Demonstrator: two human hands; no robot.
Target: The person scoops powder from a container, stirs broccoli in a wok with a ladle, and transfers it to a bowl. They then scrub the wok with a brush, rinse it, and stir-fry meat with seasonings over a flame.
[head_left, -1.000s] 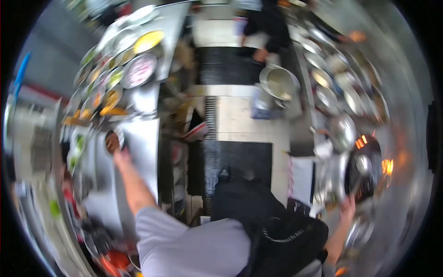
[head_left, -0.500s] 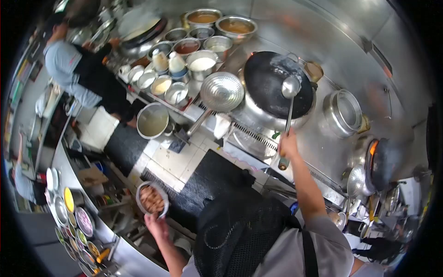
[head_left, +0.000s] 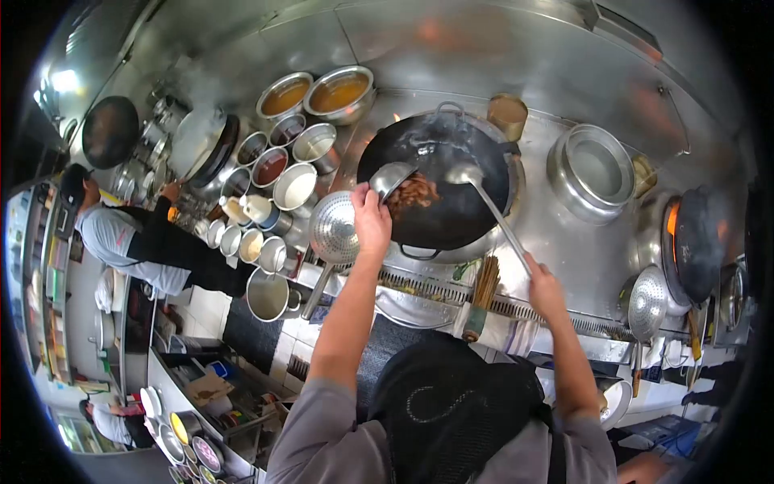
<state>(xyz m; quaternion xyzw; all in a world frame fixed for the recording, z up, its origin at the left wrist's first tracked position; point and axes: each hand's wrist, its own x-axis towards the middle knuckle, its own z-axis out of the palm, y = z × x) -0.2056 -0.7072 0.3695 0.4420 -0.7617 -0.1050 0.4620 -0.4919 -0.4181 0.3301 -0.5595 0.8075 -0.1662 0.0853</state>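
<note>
Left hand [head_left: 371, 219] grips a small metal bowl [head_left: 393, 177], tipped over the wok [head_left: 459, 219], with brown food [head_left: 413, 194] lying inside. Right hand [head_left: 545, 292] is wrapped around the ladle [head_left: 466, 174] handle, scoop in the wok. Wire strainer [head_left: 334, 228] sits just left of the wok, touching the left wrist. Sauce bowls [head_left: 294, 185] crowd the far left, and a steel pot [head_left: 595, 169] stands to the right.

The left hand [head_left: 371, 222] took the small metal bowl [head_left: 391, 179] from the counter at the frame's left. It carried the bowl low across the frame and raised it to the centre, tipped over the wok [head_left: 451, 226]. Brown food [head_left: 413, 194] landed in the wok. The right hand [head_left: 544, 292] swung the ladle [head_left: 484, 202] leftward.
</note>
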